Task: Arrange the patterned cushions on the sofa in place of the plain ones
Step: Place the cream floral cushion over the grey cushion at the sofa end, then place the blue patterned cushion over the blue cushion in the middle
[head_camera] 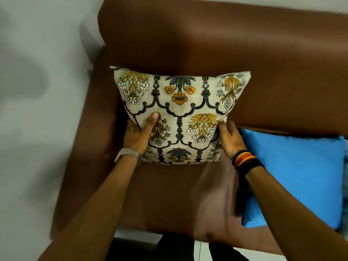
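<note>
A cream patterned cushion (pixel 180 110) with yellow flowers and black scrollwork stands upright against the backrest at the left end of the brown sofa (pixel 244 53). My left hand (pixel 140 133) grips its lower left edge, thumb on the front. On the lower right edge, my right hand (pixel 228 139) holds the cushion from the side. A plain blue cushion (pixel 295 178) lies flat on the seat just right of my right arm.
The sofa's left armrest (pixel 90 147) runs beside the patterned cushion, with a grey wall (pixel 37 91) beyond it. Bare brown seat (pixel 178 194) shows in front of the cushion. A sliver of another pale object (pixel 345 166) sits at the far right edge.
</note>
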`<state>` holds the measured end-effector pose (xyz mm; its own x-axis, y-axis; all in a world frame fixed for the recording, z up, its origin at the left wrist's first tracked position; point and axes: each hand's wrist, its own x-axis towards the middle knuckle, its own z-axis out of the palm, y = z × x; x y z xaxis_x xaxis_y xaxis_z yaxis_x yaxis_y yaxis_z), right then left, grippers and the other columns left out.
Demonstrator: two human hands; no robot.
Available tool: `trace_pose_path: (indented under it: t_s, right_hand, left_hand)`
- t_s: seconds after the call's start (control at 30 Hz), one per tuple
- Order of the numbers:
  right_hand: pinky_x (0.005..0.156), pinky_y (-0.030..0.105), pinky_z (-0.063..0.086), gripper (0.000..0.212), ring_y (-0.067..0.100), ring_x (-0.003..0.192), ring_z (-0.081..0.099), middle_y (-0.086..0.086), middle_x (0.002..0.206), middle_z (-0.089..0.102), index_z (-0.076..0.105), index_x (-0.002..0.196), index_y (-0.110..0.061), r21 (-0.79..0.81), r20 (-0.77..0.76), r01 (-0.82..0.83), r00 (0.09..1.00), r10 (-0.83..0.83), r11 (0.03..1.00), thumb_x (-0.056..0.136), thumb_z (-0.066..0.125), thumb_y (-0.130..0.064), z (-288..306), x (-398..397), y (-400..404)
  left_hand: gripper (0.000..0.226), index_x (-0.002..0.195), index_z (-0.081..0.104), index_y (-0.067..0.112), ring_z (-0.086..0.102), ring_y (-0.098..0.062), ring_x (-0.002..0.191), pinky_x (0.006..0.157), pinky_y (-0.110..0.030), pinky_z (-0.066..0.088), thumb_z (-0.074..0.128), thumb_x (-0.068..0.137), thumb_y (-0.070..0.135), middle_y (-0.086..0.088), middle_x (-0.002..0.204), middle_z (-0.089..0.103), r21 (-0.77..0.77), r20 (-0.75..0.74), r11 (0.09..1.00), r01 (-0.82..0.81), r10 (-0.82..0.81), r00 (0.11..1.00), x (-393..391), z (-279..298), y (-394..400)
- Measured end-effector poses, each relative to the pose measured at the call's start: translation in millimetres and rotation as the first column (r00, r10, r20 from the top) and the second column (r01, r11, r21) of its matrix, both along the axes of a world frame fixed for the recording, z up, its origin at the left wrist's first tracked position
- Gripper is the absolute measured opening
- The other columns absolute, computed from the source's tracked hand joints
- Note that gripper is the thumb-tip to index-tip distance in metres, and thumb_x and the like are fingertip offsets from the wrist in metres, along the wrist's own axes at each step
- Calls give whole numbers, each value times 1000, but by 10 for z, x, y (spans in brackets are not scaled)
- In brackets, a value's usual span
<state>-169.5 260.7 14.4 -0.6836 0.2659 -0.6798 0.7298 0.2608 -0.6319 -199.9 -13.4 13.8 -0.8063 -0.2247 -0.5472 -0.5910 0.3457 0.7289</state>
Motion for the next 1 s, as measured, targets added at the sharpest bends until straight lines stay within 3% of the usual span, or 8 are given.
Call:
trace_pose_path:
  t_s: [0.1, 0.23, 0.3, 0.43, 0.53, 0.77, 0.9, 1.0]
  right_hand:
    - [112, 57, 51, 105, 32, 131, 63, 8, 147, 64, 50, 147, -29, -92, 60, 57, 997, -52, 994, 67, 45, -96, -456, 128, 232]
    - [111, 35, 46, 52, 22, 126, 62, 6, 139, 65, 60, 140, -19, -7, -18, -37, 999, 37, 999, 99, 63, -50, -250, 433, 387]
    - [113, 36, 44, 50, 28, 131, 59, 13, 142, 62, 63, 138, -14, 118, -91, -27, 995, 37, 993, 98, 66, -43, -252, 719, 666]
    - [107, 54, 46, 72, 48, 123, 57, 27, 129, 62, 68, 126, -3, 434, -189, 175, 977, -101, 884, 89, 46, -60, -287, 1380, 1583]
    - [111, 59, 42, 81, 52, 134, 50, 28, 144, 53, 62, 140, -7, 523, -82, 134, 991, -107, 842, 87, 39, -65, -355, 1737, 2354]
    - [125, 47, 34, 88, 40, 153, 41, 16, 169, 38, 25, 167, -28, 139, 210, 219, 946, -245, 966, 95, 61, -65, -615, 2244, 3609]
    - [121, 41, 39, 83, 34, 145, 53, 11, 158, 55, 46, 158, -24, 41, 190, 195, 962, -199, 980, 92, 56, -74, -691, 2282, 3910]
    - [105, 35, 51, 78, 23, 120, 67, 4, 128, 74, 75, 120, -28, -45, 97, 209, 974, -204, 977, 78, 55, -90, -417, 2269, 4072]
  left_hand:
    - [107, 165, 16, 31, 38, -32, 152, 121, -49, 30, 52, 80, 86, -4, 169, 33, 7, 119, 998, -57, 55, 991, 109, -123, 35]
    - [107, 165, -14, 27, 15, -42, 159, 124, -62, 21, 30, 87, 85, -13, 176, -4, -165, 128, 976, -145, 167, 978, 556, -206, 578]
    - [103, 163, -22, 29, 14, -42, 159, 123, -59, 24, 33, 92, 79, -9, 175, -15, -134, 193, 987, -93, 118, 974, 940, -276, 953]
    - [82, 166, 5, 39, 50, -35, 142, 113, -40, 41, 41, 99, 68, -7, 165, 42, 100, 319, 993, 60, -89, 944, 1679, -334, 1916]
    - [80, 162, 23, 45, 53, -25, 142, 116, -38, 41, 50, 92, 71, 2, 161, 49, 221, 269, 956, 194, -251, 930, 1982, -448, 2628]
    - [96, 167, 11, 33, 37, -22, 153, 118, -24, 24, 57, 90, 67, 3, 167, 35, 98, 223, 971, 220, -237, 946, 2225, -566, 3698]
    - [79, 163, 27, 37, 46, -31, 147, 119, -34, 32, 48, 95, 71, -3, 161, 48, -23, 266, 968, 249, -234, 935, 2145, -439, 3736]
    - [69, 148, 57, 33, 55, -27, 138, 118, -38, 38, 51, 92, 73, -2, 150, 60, -19, 295, 982, 188, -175, 940, 1924, -134, 3458]
